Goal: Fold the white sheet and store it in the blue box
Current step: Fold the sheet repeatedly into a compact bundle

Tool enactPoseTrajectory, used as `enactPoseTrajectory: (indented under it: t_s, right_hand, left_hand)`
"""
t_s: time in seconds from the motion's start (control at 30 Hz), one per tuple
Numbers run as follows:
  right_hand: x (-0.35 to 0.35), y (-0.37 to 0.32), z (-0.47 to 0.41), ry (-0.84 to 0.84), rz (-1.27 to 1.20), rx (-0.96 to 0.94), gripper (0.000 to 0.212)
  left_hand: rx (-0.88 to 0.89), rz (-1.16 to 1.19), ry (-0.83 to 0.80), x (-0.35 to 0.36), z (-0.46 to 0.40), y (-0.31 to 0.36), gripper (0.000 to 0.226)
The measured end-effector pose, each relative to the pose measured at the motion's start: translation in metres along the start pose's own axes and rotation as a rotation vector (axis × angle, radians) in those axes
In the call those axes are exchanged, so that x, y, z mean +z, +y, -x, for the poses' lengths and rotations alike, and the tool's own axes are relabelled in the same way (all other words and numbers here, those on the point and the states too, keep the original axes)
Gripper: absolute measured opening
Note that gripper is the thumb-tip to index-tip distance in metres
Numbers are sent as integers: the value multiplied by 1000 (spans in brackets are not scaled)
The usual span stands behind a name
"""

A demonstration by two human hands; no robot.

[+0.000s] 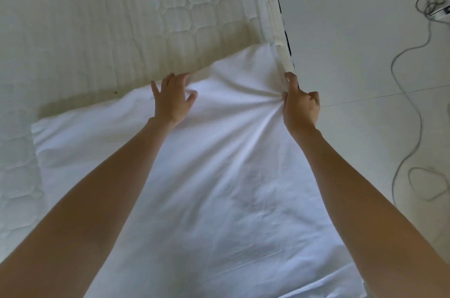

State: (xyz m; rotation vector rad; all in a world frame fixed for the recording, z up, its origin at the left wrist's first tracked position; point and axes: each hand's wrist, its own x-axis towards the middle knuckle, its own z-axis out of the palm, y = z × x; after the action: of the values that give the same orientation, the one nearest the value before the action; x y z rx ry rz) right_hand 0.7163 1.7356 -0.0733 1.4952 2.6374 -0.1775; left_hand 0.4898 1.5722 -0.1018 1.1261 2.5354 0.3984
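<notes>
the white sheet (214,176) lay on the mattress (97,17), soft, light and limp. the right hand (300,109) pinched its bunched edge; the left hand (173,100) pressed with fingers spread. corners looked best to hold.

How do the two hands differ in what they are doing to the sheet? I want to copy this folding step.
The left hand lies spread on the white sheet near its far edge, fingers open; the right hand is closed, pinching the cloth into gathered wrinkles. The left sits over the mattress; the right works at the mattress's side edge, next to the floor. Both touch the sheet's far end with arms outstretched.
</notes>
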Motion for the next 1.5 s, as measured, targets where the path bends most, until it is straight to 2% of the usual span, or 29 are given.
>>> enactPoseTrajectory:
  t_s: [0.07, 0.2, 0.3, 0.4, 0.5, 0.6, 0.67, 0.73, 0.77, 0.83, 0.9, 1.0, 1.07, 1.13, 1.17, 1.23, 1.33, 1.4, 1.5]
  right_hand:
    - [1, -3, -6, 14, 0, -74, 71]
    - [-6, -25, -29, 84, -179, -114, 45]
    - [-7, -30, -53, 71, -124, -109, 38]
    - [7, -30, -64, 13, -24, -62, 45]
    - [19, -35, -58, 0, 29, -24, 43]
    - [14, -40, -37, 142, 19, -53, 46]
    - [12, -60, -4, 199, -61, -235, 43]
    - [19, -80, 30, 179, -161, -462, 40]
    - [23, -97, 46, 114, -203, -589, 41]
    - [36, -139, 70, -131, -169, -816, 44]
    - [55, -165, 70, -320, -7, -894, 47]
    - [69, -183, 51, -271, 57, -883, 45]
    - [71, -201, 32, -104, 31, -859, 37]
    - [64, -215, 11, -17, 34, -750, 51]
    - [60, -221, -1, -38, 59, -691, 58]
    - [52, -225, -23, -189, 130, -619, 66]
    - [39, -223, -40, -309, 281, -624, 72]
    - [29, -220, -43, -348, 403, -644, 65]
    - [16, -210, -34, -397, 393, -691, 37]
  left_hand:
    - [6, 1, -20, 3, -3, -2, 48]
    - [-56, 29, -71, 9, -14, -4, 49]
    - [-44, -57, 76, 11, -21, 0, 40]
    - [32, -143, 203, 12, -22, 1, 31]
    - [88, -8, 229, 16, -14, -12, 36]
    - [77, 175, 211, 12, 22, -35, 44]
    - [3, 167, 134, 3, 69, -62, 46]
    - [-69, 135, 40, 0, 113, -86, 47]
    - [-123, 91, -14, -4, 133, -101, 50]
    - [-248, -39, -108, -13, 163, -141, 59]
    - [-325, -121, -162, -17, 170, -176, 67]
    - [-265, -188, -94, -23, 153, -206, 71]
    - [-196, -165, 58, -28, 131, -219, 55]
    - [-202, -161, 150, -37, 106, -225, 51]
    - [-222, -176, 138, -42, 93, -229, 56]
    - [-245, -208, 20, -53, 72, -236, 66]
    - [-248, -278, -155, -69, 61, -241, 67]
    - [-198, -338, -150, -79, 65, -236, 59]
    - [-51, -332, -38, -89, 87, -228, 34]
